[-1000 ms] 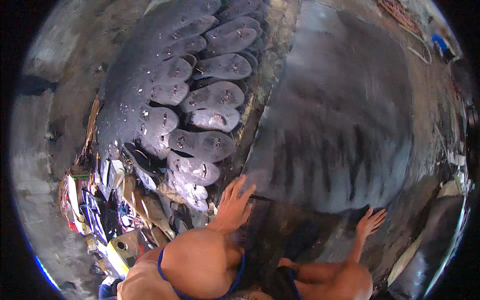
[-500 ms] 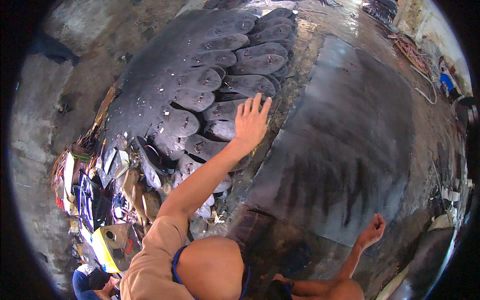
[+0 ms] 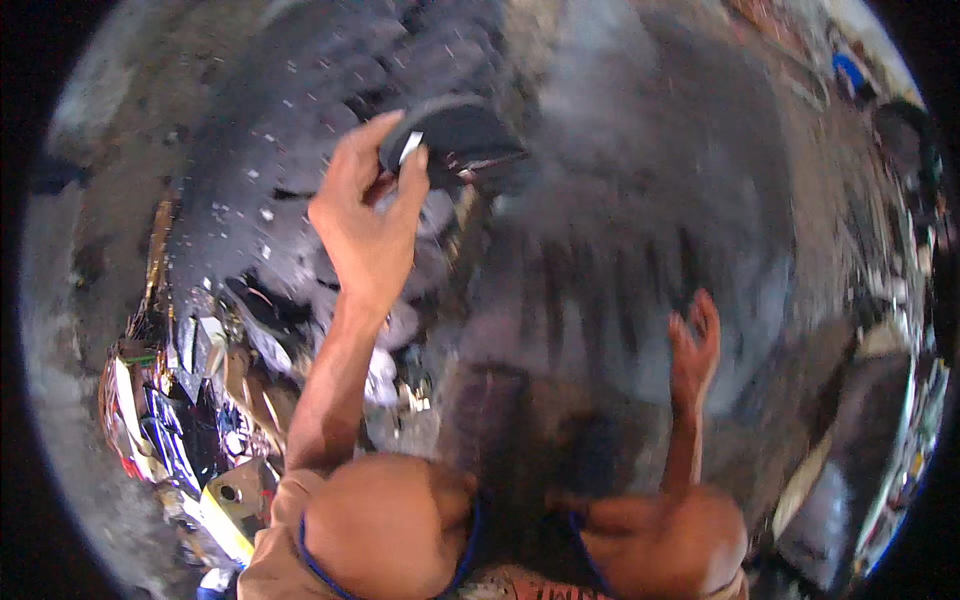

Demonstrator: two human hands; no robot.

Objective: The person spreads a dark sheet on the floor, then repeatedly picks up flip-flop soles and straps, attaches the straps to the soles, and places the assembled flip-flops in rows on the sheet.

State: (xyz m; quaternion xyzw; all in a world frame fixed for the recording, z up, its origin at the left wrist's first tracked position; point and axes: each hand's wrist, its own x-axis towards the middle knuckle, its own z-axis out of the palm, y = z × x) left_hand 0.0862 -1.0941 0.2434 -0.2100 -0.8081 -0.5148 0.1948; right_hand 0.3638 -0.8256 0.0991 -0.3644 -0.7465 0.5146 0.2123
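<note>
My left hand [image 3: 362, 225] is raised, with its thumb and fingers pinching one end of a black sandal sole [image 3: 455, 130]. A small white patch shows on the sole beside my thumb. Blurred rows of dark sandal soles [image 3: 345, 65] lie beyond and to the left of that hand. My right hand [image 3: 693, 350] hovers, fingers apart and holding nothing, above the near right part of a large dark sheet [image 3: 640, 200] on the ground.
A heap of scraps [image 3: 190, 400] lies at the left, with a yellow-edged piece [image 3: 228, 510] near my left knee. Long debris and a dark roll-like object [image 3: 825, 490] line the right side. A blue item [image 3: 848, 75] sits far right.
My left hand has picked up a sandal sole from the rows and drawn it back left. My right hand has moved forward over the sheet and its fingers have spread. The view has shifted.
</note>
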